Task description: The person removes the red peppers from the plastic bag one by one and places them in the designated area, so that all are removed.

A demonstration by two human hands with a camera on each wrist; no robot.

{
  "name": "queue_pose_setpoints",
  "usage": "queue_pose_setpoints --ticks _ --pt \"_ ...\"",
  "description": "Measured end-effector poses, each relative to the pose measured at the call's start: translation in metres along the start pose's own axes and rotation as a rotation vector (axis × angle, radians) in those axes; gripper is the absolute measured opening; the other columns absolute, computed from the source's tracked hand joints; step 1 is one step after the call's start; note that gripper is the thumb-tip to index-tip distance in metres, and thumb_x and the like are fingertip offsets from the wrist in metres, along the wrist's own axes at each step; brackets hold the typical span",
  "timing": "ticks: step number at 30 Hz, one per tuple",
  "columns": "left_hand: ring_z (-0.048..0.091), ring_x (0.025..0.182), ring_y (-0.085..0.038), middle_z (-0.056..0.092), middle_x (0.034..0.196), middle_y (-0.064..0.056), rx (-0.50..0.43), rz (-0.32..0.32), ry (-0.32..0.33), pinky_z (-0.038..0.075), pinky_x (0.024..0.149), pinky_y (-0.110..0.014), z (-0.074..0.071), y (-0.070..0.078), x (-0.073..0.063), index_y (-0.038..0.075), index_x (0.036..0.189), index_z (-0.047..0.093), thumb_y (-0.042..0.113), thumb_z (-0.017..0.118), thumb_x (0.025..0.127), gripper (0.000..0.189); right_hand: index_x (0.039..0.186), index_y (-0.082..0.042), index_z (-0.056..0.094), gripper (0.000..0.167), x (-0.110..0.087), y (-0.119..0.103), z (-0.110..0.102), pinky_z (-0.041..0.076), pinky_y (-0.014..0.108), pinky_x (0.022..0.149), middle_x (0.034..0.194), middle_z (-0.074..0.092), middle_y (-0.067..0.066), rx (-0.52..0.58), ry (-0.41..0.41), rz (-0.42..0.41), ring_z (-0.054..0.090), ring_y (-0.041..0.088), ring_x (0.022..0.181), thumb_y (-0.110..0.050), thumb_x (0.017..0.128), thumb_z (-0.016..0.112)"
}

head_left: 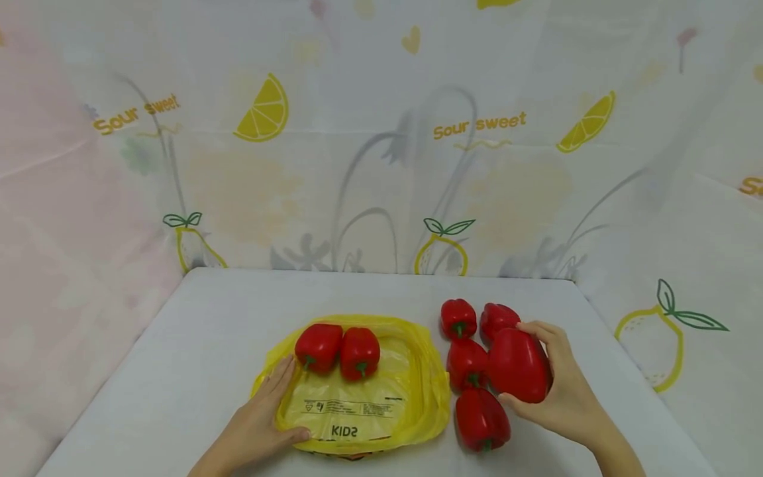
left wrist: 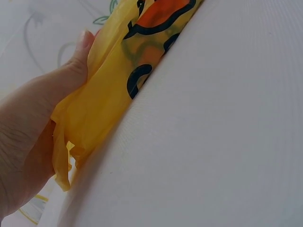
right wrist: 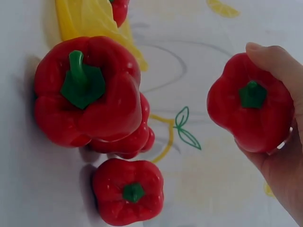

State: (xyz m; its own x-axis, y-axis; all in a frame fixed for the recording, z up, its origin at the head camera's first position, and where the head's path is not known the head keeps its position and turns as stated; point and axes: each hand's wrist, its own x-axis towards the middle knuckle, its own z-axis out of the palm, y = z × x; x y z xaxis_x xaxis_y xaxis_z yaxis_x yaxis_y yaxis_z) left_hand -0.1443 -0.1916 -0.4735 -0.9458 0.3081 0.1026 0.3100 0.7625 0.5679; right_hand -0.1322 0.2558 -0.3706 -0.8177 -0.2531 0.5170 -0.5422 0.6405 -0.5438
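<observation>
My right hand (head_left: 563, 391) grips a red bell pepper (head_left: 517, 364), raised above the others. In the right wrist view this held pepper (right wrist: 248, 120) shows its green stem, with the thumb and fingers on either side. My left hand (head_left: 256, 417) rests with extended fingers along the left side of a yellow plastic bag (head_left: 426, 424), spread open on the table. Two bell peppers, one on the left (head_left: 319, 348) and one beside it (head_left: 360, 354), lie inside the bag near its back rim. The left wrist view shows the thumb against the bag's printed side (left wrist: 102, 106).
Right of the bag, several more red peppers sit close together; the nearest pepper (head_left: 481, 419) lies toward the front, another pepper (head_left: 458, 318) at the back. All stand on a white table (head_left: 179, 371). A lemon-printed cloth (head_left: 369, 165) hangs behind and at the sides.
</observation>
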Motion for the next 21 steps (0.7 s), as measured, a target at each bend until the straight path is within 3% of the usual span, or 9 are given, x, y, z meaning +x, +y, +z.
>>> queue_pose_setpoints --ticks 13,16,21 --pt "0.025 0.138 -0.046 0.019 0.157 -0.019 -0.003 0.020 0.016 0.038 0.096 -0.065 0.002 -0.002 0.000 0.003 0.152 0.023 0.065 0.073 0.070 0.114 0.137 -0.003 0.040 0.106 -0.021 0.011 -0.019 0.053 0.020 0.065 0.129 0.042 0.008 -0.073 0.025 0.019 0.039 0.002 0.113 -0.003 0.046 0.095" --pt "0.024 0.138 -0.045 0.019 0.157 -0.019 -0.003 0.014 0.011 0.038 0.096 -0.064 0.002 -0.002 -0.001 0.003 0.152 0.023 0.065 0.072 0.070 0.115 0.136 -0.005 0.040 0.104 -0.027 0.016 -0.023 0.053 0.022 0.062 0.128 0.042 0.005 -0.101 -0.028 0.077 0.040 0.003 0.109 -0.007 0.049 0.096" --pt "0.024 0.139 -0.044 0.018 0.158 -0.018 -0.007 0.008 0.002 0.038 0.096 -0.064 0.002 -0.001 -0.001 0.002 0.152 0.023 0.066 0.072 0.069 0.115 0.134 -0.007 0.039 0.097 -0.036 0.021 -0.028 0.055 0.026 0.059 0.125 0.042 0.005 -0.107 -0.185 0.228 0.046 0.022 0.106 -0.017 0.054 0.094"
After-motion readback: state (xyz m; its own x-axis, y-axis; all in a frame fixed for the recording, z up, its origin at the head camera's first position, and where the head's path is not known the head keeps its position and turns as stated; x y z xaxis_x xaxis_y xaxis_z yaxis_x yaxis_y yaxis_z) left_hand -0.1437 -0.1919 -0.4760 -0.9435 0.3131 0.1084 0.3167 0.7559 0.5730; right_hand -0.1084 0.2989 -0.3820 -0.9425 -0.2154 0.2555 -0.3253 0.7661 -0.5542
